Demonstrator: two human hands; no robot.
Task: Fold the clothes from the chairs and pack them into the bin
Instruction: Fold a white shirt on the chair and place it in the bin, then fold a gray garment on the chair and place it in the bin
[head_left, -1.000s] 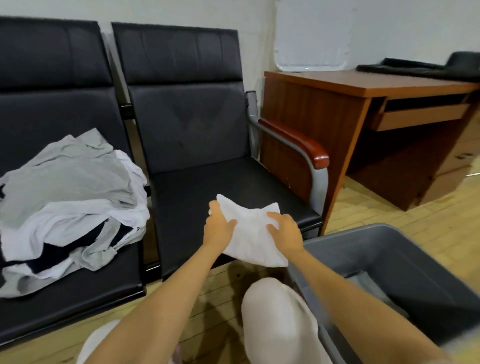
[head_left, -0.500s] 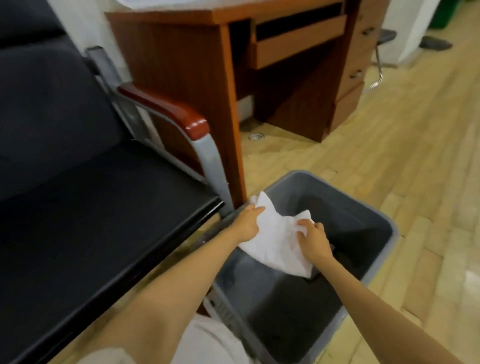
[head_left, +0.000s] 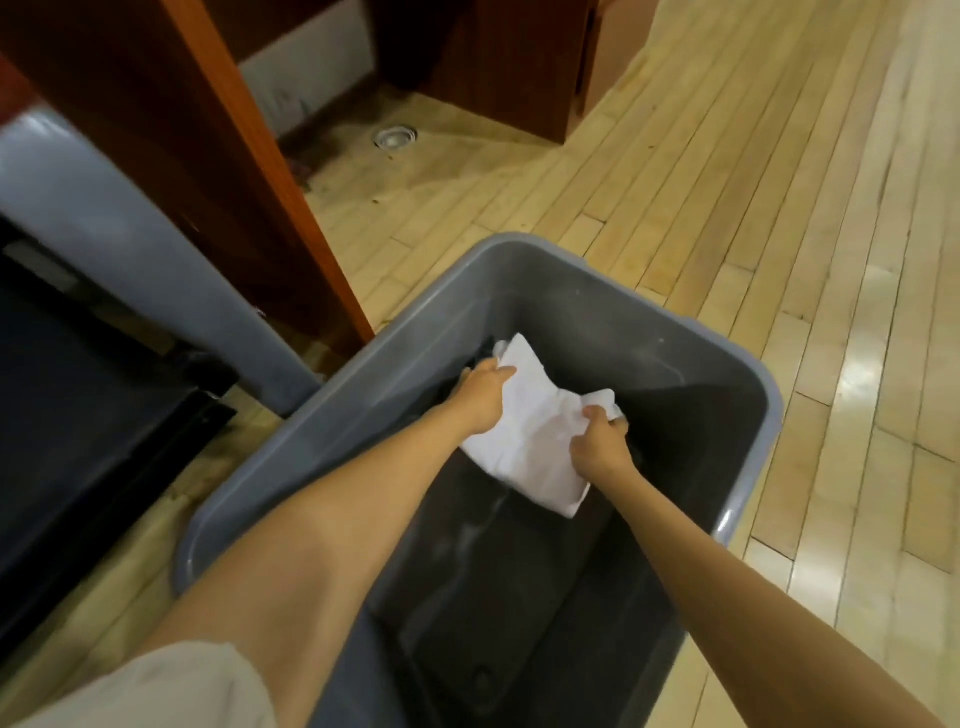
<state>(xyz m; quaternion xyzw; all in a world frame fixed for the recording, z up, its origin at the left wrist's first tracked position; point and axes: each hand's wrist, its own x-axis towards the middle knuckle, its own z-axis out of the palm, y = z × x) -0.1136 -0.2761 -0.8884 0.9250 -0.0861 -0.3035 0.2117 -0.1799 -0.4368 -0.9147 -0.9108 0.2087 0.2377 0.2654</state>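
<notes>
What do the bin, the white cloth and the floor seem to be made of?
The bin: probably grey plastic, smooth, dull sheen, rounded moulded rim. The white cloth: thin matte fabric; it creases and sags. The floor: wood strips, likely varnished; plank seams, glossy reflections.

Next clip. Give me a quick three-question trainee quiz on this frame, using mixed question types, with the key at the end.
1. True or false: the left hand and the right hand both grip the folded white garment.
2. Where is the garment? A) lying on the chair seat B) held inside the grey bin C) spread on the floor
3. Short answer: which hand grips the garment's side nearer the black chair?

Key: 1 true; 2 B; 3 the left hand.
</notes>
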